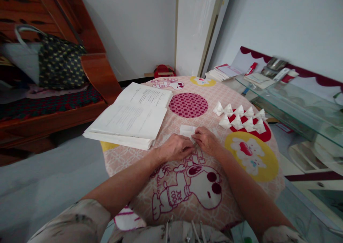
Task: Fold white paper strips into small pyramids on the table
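A small folded piece of white paper lies near the middle of the round table, held between my two hands. My left hand is closed at its lower left edge, fingers curled and pinching. Over its right side, my right hand grips the paper with thumb and forefinger. Part of the paper is hidden under my fingers. Off to the right stand several folded white paper pieces with pointed tops, set in two rows. An open stack of printed sheets lies left of my hands.
A patterned cloth covers the round table. Beyond its right edge is a glass shelf with metal bowls and papers. A wooden bench with a dark patterned bag stands at left.
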The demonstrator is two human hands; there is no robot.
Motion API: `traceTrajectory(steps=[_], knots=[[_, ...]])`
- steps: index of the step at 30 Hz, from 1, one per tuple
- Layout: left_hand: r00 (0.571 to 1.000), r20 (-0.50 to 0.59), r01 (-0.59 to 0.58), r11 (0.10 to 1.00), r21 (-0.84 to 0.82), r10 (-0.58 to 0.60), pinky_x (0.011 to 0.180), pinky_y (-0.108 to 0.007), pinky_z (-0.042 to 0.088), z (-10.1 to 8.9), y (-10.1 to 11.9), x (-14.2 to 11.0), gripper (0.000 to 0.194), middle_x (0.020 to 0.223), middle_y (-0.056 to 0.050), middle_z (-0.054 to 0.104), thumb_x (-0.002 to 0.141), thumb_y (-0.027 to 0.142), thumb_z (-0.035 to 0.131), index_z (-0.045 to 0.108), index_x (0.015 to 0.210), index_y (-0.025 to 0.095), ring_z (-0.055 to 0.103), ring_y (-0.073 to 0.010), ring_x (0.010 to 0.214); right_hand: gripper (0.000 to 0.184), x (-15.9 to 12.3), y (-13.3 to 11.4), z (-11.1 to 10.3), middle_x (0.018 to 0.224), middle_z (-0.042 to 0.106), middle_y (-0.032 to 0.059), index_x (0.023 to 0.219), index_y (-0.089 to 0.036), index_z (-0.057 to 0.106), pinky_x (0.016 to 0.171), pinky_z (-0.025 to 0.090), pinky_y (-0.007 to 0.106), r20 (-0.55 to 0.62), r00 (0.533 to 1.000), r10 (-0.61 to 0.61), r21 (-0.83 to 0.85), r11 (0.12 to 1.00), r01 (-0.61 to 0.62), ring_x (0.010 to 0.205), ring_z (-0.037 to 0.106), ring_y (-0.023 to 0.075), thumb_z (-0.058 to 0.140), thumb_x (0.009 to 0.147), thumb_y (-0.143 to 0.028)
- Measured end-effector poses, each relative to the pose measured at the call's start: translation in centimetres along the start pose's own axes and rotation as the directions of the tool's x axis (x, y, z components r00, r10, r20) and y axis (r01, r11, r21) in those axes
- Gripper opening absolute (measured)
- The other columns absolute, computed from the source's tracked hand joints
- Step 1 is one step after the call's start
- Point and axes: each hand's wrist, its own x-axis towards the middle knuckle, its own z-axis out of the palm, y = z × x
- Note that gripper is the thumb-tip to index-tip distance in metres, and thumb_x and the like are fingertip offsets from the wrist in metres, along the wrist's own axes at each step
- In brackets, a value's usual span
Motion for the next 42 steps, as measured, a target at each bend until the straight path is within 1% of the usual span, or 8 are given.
traceTrajectory(steps=[6, 13, 18, 26, 31, 34, 39, 42], knots=[[0.968, -0.247, -0.03, 0.999, 0.024, 0.035, 0.094, -0.036, 0.056, 0.3, -1.3, 0.2, 0.028, 0.113, -0.011, 0.074, 0.099, 0.015, 0.048, 0.072, 0.113, 0.017, 0.067, -0.0203, 0.107, 0.031, -0.2, 0.0, 0.4, 0.093, 0.064, 0.0101, 0.089, -0.017, 0.075, 0.085, 0.047, 0.035, -0.031, 0.999, 0.01, -0.013, 1.0, -0.011, 0.092, 0.056, 0.0223, 0.046, 0.098, -0.015], [0.982, -0.14, 0.141, 0.982, 0.126, -0.123, 0.086, -0.034, 0.057, 1.0, -2.7, 0.0, 0.018, 0.093, -0.008, 0.076, 0.093, 0.012, 0.057, 0.075, 0.095, 0.015, 0.069, -0.0209, 0.092, 0.025, -0.1, -0.2, -0.2, 0.092, 0.062, 0.0081, 0.083, -0.02, 0.072, 0.081, 0.046, 0.033, 0.048, 0.998, 0.031, -0.012, 0.999, -0.031, 0.09, 0.054, 0.021, 0.051, 0.094, -0.013], [0.982, -0.18, 0.08, 0.986, 0.149, -0.053, 0.097, -0.036, 0.056, 1.4, -2.6, 0.3, 0.017, 0.117, -0.013, 0.073, 0.092, 0.01, 0.057, 0.072, 0.087, 0.014, 0.067, -0.0229, 0.111, 0.024, 0.0, -0.3, -0.4, 0.093, 0.062, 0.0092, 0.084, -0.018, 0.073, 0.082, 0.046, 0.034, 0.064, 0.997, 0.049, -0.023, 0.999, -0.048, 0.091, 0.055, 0.0221, 0.051, 0.093, -0.012], [0.99, -0.045, 0.136, 0.977, 0.166, -0.131, 0.096, -0.037, 0.054, 1.4, -2.2, 0.4, 0.024, 0.106, -0.01, 0.07, 0.093, 0.009, 0.052, 0.064, 0.112, 0.016, 0.064, -0.0222, 0.106, 0.022, 0.0, -0.3, -0.4, 0.094, 0.065, 0.0089, 0.074, -0.019, 0.07, 0.085, 0.047, 0.034, 0.034, 0.997, 0.07, 0.056, 0.996, -0.072, 0.093, 0.057, 0.0218, 0.055, 0.088, -0.01], [0.993, 0.023, 0.112, 0.971, 0.212, -0.12, 0.1, -0.038, 0.051, 1.0, -1.8, 0.4, 0.031, 0.118, -0.01, 0.067, 0.096, 0.018, 0.054, 0.062, 0.126, 0.02, 0.061, -0.0234, 0.113, 0.02, -0.2, 0.4, -1.0, 0.085, 0.07, 0.0071, 0.069, -0.018, 0.07, 0.078, 0.049, 0.031, -0.063, 0.991, 0.118, 0.325, 0.941, -0.091, 0.082, 0.063, 0.0189, 0.056, 0.084, -0.013], [0.992, 0.053, 0.095, 0.961, 0.259, -0.112, 0.101, -0.039, 0.051, 1.0, -1.7, 0.5, 0.028, 0.121, -0.011, 0.066, 0.098, 0.022, 0.054, 0.066, 0.123, 0.019, 0.061, -0.0243, 0.113, 0.017, -0.5, 1.4, -1.7, 0.079, 0.072, 0.0065, 0.072, -0.017, 0.073, 0.073, 0.051, 0.031, -0.206, 0.923, 0.326, 0.505, 0.843, -0.185, 0.076, 0.066, 0.0192, 0.06, 0.082, -0.024], [0.994, 0.051, 0.079, 0.959, 0.274, -0.097, 0.103, -0.041, 0.051, 1.3, -1.8, 0.5, 0.029, 0.126, -0.012, 0.067, 0.098, 0.021, 0.055, 0.068, 0.123, 0.017, 0.062, -0.025, 0.116, 0.023, -0.1, 2.7, -2.1, 0.062, 0.068, 0.0032, 0.079, -0.015, 0.074, 0.049, 0.047, 0.027, -0.239, 0.616, 0.75, 0.769, 0.534, -0.351, 0.051, 0.058, 0.0151, 0.068, 0.071, -0.036], [0.996, 0.035, 0.076, 0.963, 0.259, -0.088, 0.105, -0.041, 0.052, 1.3, -1.8, 0.5, 0.03, 0.129, -0.012, 0.067, 0.097, 0.019, 0.056, 0.068, 0.124, 0.017, 0.061, -0.0253, 0.119, 0.022, 0.9, 2.1, -1.6, 0.059, 0.067, 0.0025, 0.077, -0.015, 0.071, 0.04, 0.041, 0.022, -0.157, 0.632, 0.759, 0.824, 0.454, -0.34, 0.045, 0.056, 0.013, 0.069, 0.067, -0.035]])
